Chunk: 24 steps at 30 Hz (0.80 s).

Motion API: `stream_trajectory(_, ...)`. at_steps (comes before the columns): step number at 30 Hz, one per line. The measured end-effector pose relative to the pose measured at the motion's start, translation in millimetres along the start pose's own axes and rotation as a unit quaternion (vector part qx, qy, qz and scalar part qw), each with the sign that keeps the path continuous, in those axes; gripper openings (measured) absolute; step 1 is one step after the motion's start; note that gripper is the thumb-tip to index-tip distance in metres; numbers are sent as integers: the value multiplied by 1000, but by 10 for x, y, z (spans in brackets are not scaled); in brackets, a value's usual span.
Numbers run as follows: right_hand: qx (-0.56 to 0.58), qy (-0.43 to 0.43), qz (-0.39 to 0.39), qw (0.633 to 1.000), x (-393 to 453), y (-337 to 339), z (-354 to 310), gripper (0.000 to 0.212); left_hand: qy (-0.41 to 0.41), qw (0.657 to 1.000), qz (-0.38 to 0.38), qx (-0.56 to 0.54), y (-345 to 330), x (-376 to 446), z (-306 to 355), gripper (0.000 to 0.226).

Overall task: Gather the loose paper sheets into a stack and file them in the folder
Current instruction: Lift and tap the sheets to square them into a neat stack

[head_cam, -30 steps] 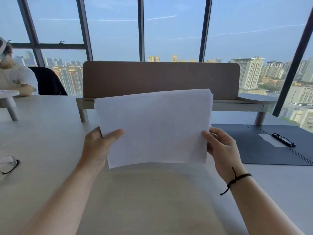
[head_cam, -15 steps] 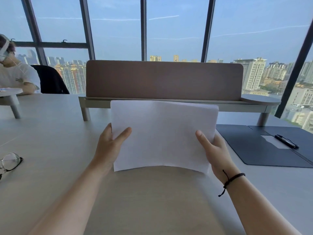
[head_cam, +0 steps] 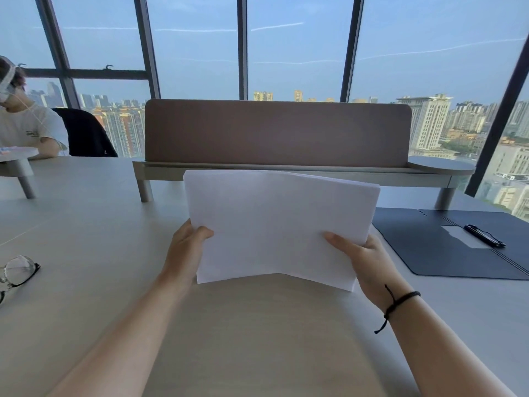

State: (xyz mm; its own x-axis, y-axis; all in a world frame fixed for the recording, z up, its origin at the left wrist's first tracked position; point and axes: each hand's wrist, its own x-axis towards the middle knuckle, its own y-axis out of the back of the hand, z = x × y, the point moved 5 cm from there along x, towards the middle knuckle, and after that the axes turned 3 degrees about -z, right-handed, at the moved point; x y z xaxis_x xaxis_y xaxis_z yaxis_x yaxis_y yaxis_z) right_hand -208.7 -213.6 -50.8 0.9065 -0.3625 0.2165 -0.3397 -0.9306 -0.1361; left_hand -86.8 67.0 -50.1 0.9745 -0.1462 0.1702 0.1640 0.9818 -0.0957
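Observation:
A stack of white paper sheets [head_cam: 277, 224] is held above the table in front of me, bowed upward along its middle. My left hand [head_cam: 186, 250] grips its left edge, thumb on top. My right hand [head_cam: 363, 259] grips the right edge, thumb lying across the top sheet. A dark blue folder [head_cam: 435, 247] lies open flat on the table to the right, with a black clip [head_cam: 483, 235] near its spine and a small white label beside it.
A brown desk divider on a raised shelf [head_cam: 277, 133] stands behind the sheets. Eyeglasses [head_cam: 17, 273] lie at the table's left edge. A person [head_cam: 25, 124] sits at the far left beside a dark chair. Windows fill the background.
The stack has come down from upright, in front of the divider, to a lower and flatter tilt over the table. Both hands moved down with it and closer together.

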Motion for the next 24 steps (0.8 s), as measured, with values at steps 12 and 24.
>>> stream_trajectory(12, -19, -19, -1, 1000, -17, -19, 67, 10, -12, 999, 36, -10, 41, 1, 26, 20)
stream_trajectory(24, -102, -70, -23, 992, -49, -8, 277, 14, 20, 997, 35, 62, 107, 88, -216, 12)
